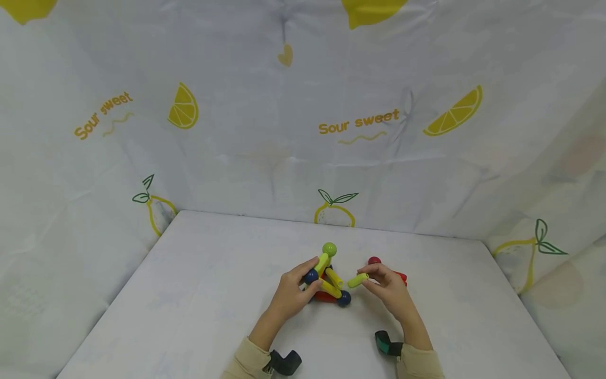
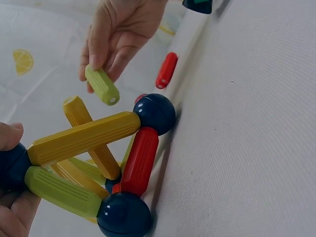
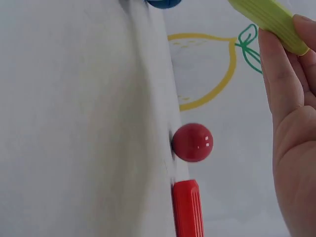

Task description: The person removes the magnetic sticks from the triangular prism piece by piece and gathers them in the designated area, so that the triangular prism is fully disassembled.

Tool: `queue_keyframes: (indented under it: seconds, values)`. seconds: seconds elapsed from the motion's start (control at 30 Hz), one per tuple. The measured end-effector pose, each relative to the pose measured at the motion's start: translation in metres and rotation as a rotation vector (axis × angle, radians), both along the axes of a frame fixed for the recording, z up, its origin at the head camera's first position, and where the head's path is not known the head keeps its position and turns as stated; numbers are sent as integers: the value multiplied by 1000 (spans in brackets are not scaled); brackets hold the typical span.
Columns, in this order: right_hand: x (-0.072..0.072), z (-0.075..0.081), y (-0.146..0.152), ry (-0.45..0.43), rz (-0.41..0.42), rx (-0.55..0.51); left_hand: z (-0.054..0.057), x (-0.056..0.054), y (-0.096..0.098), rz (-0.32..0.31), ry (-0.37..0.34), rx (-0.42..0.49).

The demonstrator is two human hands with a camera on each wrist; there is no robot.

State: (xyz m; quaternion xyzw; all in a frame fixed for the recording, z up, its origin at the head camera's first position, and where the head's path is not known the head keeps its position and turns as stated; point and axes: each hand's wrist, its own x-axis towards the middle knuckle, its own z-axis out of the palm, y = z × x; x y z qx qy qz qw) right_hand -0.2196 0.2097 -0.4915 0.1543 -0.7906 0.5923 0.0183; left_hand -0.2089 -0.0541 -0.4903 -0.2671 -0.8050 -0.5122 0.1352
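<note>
A frame of magnetic rods and balls stands on the white table, built from dark blue balls (image 2: 124, 214), yellow rods (image 2: 84, 138), a red rod (image 2: 139, 162) and light green rods (image 2: 63, 191). A light green ball (image 1: 329, 249) tops it. My left hand (image 1: 290, 293) grips the frame at a blue ball (image 1: 311, 276) on its left side. Just right of the frame, my right hand (image 1: 389, 287) pinches a loose light green rod (image 1: 357, 280) between thumb and fingers, apart from the frame. One yellow rod (image 2: 74, 109) sticks out with a free end.
Beyond my right hand lie a red ball (image 3: 192, 142) and a red rod (image 3: 188, 208) on the table. A white cloth (image 1: 265, 131) printed with lemons hangs behind the table (image 1: 199, 305). Dark wrist cameras (image 1: 286, 363) sit on both wrists.
</note>
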Motion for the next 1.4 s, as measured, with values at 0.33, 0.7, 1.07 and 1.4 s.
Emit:
queue_keyframes:
  seconds: [0.33,0.7,1.07,1.4]
  values:
    - [10,-8,40,-47,-201,52,-1,1,5,-19,5,14]
    - [23,-19,69,-159,-427,196,2,0,7,-21,-8,9]
    - [16,-28,66,-143,-440,153,5,2,0,13,-5,10]
    - [15,-33,68,-204,-474,294,1,3,0,14,18,25]
